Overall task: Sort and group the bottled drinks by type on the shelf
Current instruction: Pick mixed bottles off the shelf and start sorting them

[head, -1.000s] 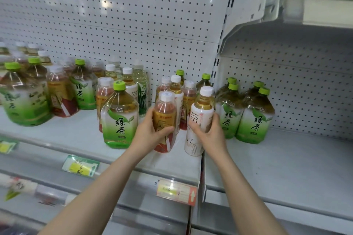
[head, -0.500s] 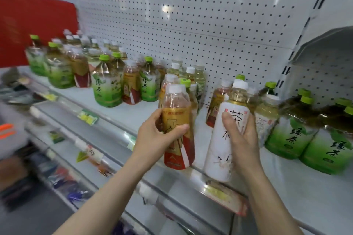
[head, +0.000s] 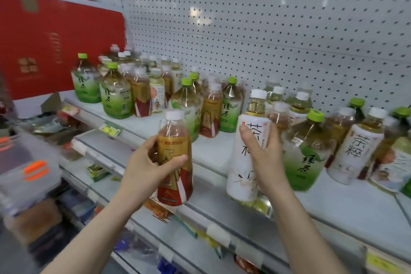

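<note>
My left hand (head: 145,168) grips a gold-and-red labelled tea bottle (head: 175,140) with a white cap, held in the air in front of the shelf edge. My right hand (head: 265,155) grips a white-labelled tea bottle (head: 245,155) with a white cap, also lifted off the shelf (head: 213,153). Mixed bottles stand on the shelf: green-capped green tea bottles (head: 114,93), red-labelled bottles (head: 210,113) and another white-labelled bottle (head: 355,147) at the right.
A white pegboard wall (head: 266,29) backs the shelf. A red carton (head: 55,40) stands at the far left. Lower shelves with price tags (head: 110,130) and blurred goods lie below. A bare strip of shelf runs along the front between the bottle groups.
Both hands have lifted their bottles off the shelf and carried them leftward. The view has swung left, bringing the left bottle group and the red carton into sight.
</note>
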Demonstrator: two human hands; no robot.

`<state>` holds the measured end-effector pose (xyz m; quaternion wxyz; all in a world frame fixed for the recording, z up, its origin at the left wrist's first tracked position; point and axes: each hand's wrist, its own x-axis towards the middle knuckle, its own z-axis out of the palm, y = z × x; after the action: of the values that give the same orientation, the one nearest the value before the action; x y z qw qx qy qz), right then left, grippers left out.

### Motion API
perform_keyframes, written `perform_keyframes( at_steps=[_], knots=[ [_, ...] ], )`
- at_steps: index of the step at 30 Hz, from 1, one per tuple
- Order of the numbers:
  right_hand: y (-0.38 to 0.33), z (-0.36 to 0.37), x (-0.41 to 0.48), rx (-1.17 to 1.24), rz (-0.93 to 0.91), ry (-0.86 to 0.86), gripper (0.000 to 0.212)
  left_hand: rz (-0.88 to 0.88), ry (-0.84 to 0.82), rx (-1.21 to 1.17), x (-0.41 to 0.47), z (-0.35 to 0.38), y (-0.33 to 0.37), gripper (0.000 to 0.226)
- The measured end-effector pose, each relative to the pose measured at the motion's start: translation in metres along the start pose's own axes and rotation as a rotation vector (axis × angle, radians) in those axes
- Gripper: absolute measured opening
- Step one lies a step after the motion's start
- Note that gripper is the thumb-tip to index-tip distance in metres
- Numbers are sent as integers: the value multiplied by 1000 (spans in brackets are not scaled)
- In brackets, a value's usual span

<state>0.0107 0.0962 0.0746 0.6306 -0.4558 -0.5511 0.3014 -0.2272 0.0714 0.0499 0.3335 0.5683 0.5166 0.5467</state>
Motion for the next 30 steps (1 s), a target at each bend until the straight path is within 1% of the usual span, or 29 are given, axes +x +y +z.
perform_keyframes(
  at_steps=[4, 8, 11, 15, 19, 21, 23, 25, 30],
  knots=[
    [1, 49, 14, -48, -1, 56, 45, -2, -4, -12, 33, -53, -17, 84],
    [4, 76, 33, -127, -10, 98, 39, 1, -30, -55, 66, -79, -28, 74],
    [7, 88, 50, -140, -12, 125, 41, 22, -46, -58, 95, -86, -33, 67],
    [17, 98, 73, -187, -14, 154, 45, 52, -55, -54, 130, -82, -37, 73],
    [27, 107, 94, -206, -15, 205, 47, 61, -89, 6, 166, -82, -49, 90],
    [30, 110, 103, -229, -21, 228, 46, 70, -91, 32, 184, -83, -55, 94],
    [34, 113, 110, -259, -18, 246, 45, 74, -94, 25, 202, -83, -61, 87],
    [36, 115, 113, -284, -6, 287, 38, 71, -108, 12, 220, -83, -67, 77],
    [32, 128, 107, -335, 6, 391, 48, 103, -202, -5, 266, -75, -84, 73]
  ],
)
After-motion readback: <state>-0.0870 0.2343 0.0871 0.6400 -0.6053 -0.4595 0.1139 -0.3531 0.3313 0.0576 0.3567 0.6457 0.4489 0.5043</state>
